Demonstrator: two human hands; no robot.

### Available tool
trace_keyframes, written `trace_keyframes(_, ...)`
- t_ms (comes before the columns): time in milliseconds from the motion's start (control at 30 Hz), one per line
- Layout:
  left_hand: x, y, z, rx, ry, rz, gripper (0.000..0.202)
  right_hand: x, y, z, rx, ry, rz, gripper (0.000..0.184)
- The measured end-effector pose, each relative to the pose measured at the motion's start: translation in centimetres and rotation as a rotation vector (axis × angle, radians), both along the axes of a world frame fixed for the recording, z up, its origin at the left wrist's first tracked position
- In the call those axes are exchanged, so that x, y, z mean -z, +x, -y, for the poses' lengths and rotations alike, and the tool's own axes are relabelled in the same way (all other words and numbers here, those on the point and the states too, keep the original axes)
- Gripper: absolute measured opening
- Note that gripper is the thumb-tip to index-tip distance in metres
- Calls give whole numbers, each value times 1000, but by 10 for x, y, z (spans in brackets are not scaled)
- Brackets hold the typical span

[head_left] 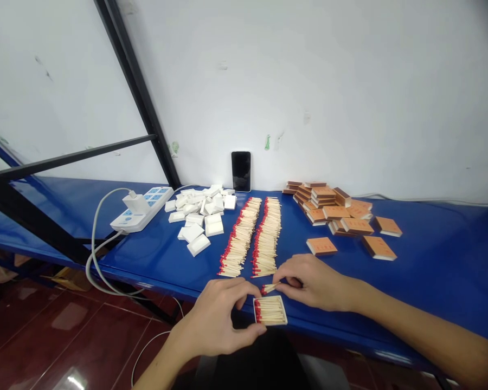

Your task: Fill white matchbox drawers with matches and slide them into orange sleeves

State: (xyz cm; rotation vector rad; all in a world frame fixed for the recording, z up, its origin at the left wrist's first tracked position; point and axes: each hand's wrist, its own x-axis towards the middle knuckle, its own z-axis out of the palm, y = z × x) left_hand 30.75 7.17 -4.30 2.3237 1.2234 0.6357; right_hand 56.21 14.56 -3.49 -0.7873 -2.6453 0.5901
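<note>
Between thumb and fingers, my left hand (pixel 223 317) holds a small white matchbox tray (pixel 285 310) at the table's front edge. Red-tipped matches (pixel 270 311) lie side by side in it, heads to the left. Just above the tray, my right hand (pixel 309 281) pinches a few matches (pixel 269 288) by their plain ends, red heads pointing left. Beyond my hands, two long rows of loose matches, a left row (pixel 241 235) and a right row (pixel 267 235), run away from me on the blue table.
White empty trays (pixel 214 225) are heaped at the left, orange-brown matchbox sleeves (pixel 352 225) at the right. A phone (pixel 241 171) leans on the wall. A power strip (pixel 142 210) with cables lies by a black metal frame (pixel 146 108) on the blue table (pixel 431 254).
</note>
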Motion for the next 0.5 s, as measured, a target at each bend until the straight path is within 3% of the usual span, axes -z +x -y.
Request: trace_keyframes(500,-2,1,0,-10,0,-12,35,2,0,1,-15,41,-21,20)
